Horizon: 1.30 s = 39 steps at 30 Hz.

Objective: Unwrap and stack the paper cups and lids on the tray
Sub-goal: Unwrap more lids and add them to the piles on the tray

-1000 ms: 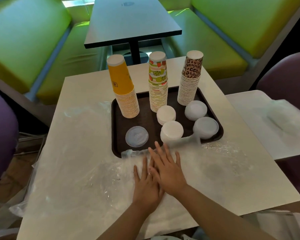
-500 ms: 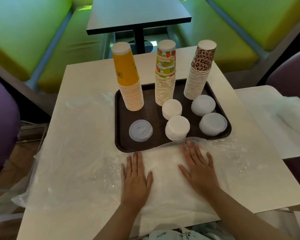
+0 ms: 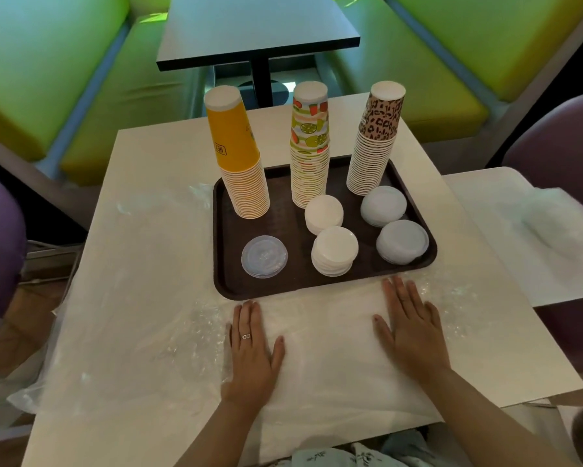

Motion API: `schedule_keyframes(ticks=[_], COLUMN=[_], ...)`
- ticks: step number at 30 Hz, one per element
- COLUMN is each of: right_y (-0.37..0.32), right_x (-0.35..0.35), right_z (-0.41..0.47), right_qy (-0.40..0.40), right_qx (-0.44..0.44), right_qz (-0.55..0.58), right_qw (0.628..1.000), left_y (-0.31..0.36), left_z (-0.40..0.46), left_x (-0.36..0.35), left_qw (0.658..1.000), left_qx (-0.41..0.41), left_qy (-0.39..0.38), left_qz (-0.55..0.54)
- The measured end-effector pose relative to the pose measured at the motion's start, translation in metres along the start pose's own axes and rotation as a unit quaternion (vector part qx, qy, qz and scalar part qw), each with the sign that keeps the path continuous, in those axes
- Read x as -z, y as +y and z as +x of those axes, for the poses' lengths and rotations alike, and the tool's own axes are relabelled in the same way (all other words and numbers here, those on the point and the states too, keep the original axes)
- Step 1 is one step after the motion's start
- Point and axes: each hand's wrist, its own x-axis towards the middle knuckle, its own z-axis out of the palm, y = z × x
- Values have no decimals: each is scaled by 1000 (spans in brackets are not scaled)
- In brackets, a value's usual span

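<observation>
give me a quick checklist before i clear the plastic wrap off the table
1. Three cup stacks upright on tray: ok
2. Lid stacks on the tray: ok
3. Left hand free, flat on plastic wrap: ok
4. Right hand free, flat on the wrap: ok
5. Wrap clear of tray edge: cannot tell
6. Lid stacks evenly aligned: cannot tell
</observation>
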Motion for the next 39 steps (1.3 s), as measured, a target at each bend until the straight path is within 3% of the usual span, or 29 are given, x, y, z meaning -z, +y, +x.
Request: schedule_keyframes(ticks=[5,10,17,22,27,31,39], right_y=[1,-3,31,99,172,220,300], right_x=[-2,19,102,149,176,188,172], right_z=[3,9,26,62,94,114,157], right_qy=[3,-1,144,224,273,268,215], right_qx=[-6,3,2,-39,-83,-131,-186], right_qz=[13,91,234,266,262,242,212], right_qw=[1000,996,961,937,922,923,935], left_y=[3,49,167,257,344,402,479], left_z=[1,20,77,123,168,200,232], left_x=[7,39,72,71,45,15,-68], left_qw=[1000,985,967,954,951,954,960], left_qx=[29,78,24,-81,-122,-139,-41], left_qy=[5,115,162,165,132,96,-58], left_qz=[-6,-97,-196,-236,-252,-249,-271])
